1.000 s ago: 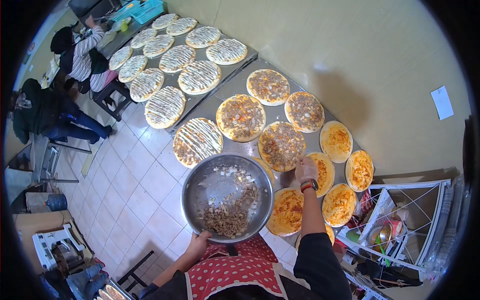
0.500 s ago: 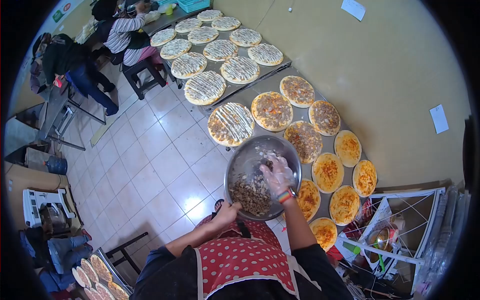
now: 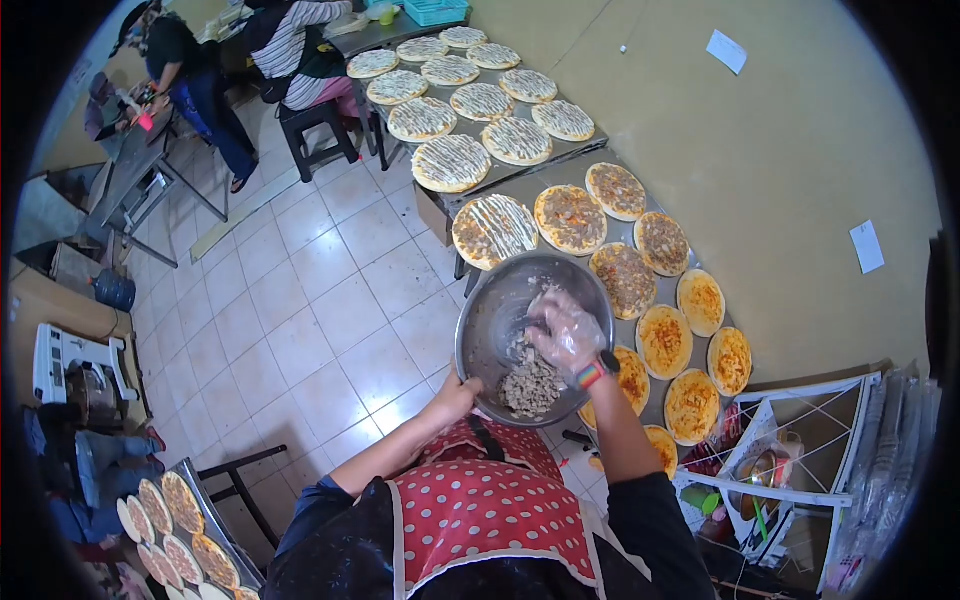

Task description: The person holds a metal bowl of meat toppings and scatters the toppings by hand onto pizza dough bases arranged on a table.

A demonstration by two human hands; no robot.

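My left hand is closed on the near-left rim of a large steel mixing bowl, holding it in front of my apron. Inside the bowl is my right hand, in a clear plastic glove, its fingers curled at the crumbly minced meat topping. Part of what these fingers hold is hidden by the hand. Most of the topping lies in the bowl's near side. Just beyond the bowl, a flat round pizza with white sauce stripes sits on the table, beside a meat-topped pizza.
Sauce-covered pizza bases line the table to the right. Behind, a second table carries several white-striped pizzas. A white wire rack stands at right. Two people work at the far left. More pizzas lie on a tray at lower left.
The view has shifted slightly. My right hand has turned and curled its fingers inside the bowl, and the topping has become a smaller heap. My left hand keeps its hold on the rim.
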